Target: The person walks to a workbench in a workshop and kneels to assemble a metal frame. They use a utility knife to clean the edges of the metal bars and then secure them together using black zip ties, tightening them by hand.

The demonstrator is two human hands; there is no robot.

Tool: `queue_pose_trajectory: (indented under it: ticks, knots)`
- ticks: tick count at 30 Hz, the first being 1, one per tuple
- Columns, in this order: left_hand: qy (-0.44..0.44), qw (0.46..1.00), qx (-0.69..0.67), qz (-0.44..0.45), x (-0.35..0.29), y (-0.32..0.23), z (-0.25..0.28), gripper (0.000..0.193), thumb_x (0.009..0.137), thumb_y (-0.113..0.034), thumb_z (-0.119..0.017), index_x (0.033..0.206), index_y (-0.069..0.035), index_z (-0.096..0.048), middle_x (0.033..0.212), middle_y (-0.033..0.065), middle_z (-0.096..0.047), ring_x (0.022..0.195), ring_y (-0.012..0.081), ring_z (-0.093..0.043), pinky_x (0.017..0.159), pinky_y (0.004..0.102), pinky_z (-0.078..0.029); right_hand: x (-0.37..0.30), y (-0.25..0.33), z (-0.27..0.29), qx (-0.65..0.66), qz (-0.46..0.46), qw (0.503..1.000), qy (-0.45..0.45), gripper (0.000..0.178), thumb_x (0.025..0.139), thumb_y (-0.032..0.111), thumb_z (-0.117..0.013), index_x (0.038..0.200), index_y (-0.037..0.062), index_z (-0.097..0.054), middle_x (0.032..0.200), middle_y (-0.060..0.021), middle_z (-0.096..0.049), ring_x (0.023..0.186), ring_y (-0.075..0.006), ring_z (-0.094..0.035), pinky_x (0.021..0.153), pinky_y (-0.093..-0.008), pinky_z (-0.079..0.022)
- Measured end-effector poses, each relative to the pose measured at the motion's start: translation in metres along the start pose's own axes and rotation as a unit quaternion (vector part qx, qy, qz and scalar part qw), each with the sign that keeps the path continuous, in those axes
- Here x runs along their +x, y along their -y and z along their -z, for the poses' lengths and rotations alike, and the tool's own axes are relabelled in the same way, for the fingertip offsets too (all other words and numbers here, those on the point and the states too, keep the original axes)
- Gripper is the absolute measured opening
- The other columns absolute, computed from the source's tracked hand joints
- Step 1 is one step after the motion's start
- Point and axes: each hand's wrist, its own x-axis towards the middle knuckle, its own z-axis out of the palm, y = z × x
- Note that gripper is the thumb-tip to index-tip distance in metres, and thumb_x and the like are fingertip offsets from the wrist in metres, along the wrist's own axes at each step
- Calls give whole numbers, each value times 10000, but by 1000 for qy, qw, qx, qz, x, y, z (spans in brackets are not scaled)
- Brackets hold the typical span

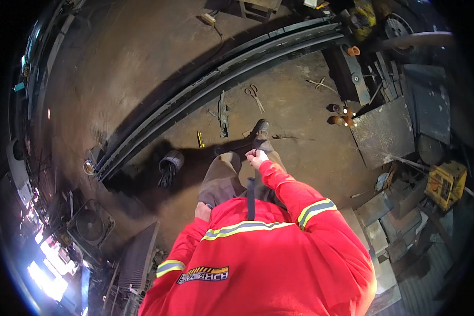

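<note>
My right hand [256, 157] is closed in front of my right knee, its fingers curled together; whatever may be in them is too small to make out. Low at my left thigh is my left hand [203, 211], mostly covered, with a dark band next to it and its fingers hidden. A dark strap [250, 199] hangs down the front of my red jacket [279, 253]. On the floor beyond my boot [262, 126] lie large scissors or snips [255, 98] with reddish handles. Left of them are a rough narrow metal piece [223, 116] and a small yellow tool [200, 139].
Long steel beams [221, 76] cross the floor ahead. A tipped bucket of dark rods [171, 164] lies at left. To the right are small bottle-like things [339, 109], a metal sheet [385, 132], a yellow frame [445, 184] and stacked plates [376, 237].
</note>
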Motion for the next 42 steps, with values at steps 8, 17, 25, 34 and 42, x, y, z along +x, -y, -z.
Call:
queue_pose_trajectory:
  ticks: [8,17,25,34,42]
  knots:
    - [-110,988,-94,56,22,3,-19,68,706,-98,-602,711,-44,-561,864,181,-567,746,339,-558,645,455,-448,73,27,-16,-202,25,978,40,160,813,200,-619,909,108,-708,886,-128,-711,849,-268,-688,809,-369,-530]
    - [58,983,-169,26,-24,42,60,99,653,-25,-616,664,-48,-520,843,158,-531,694,325,-518,607,443,-415,119,85,-29,-77,-44,995,-38,147,915,119,-547,931,28,-661,700,-20,-609,566,-96,-548,527,-261,-482]
    - [-220,972,21,-80,77,73,10,117,653,-123,-621,652,-59,-524,809,84,-533,769,278,-531,627,401,-418,195,36,-68,-294,17,955,-33,135,812,231,-636,889,136,-692,849,-111,-705,823,-269,-687,777,-376,-533]
    - [-244,881,-381,142,149,197,65,167,800,65,-533,889,34,-671,795,108,-674,707,170,-656,673,279,-535,364,131,-78,-482,487,694,-221,522,774,169,-664,1266,80,-513,1348,-191,-437,1282,-398,-368,1081,-531,-277]
    - [-324,922,-70,201,420,492,-175,204,905,-132,-562,1031,15,-627,950,120,-671,830,202,-646,748,306,-522,476,168,-71,-571,514,610,-195,756,701,465,-725,1342,164,-459,1355,-133,-439,1299,-354,-337,1099,-571,-184]
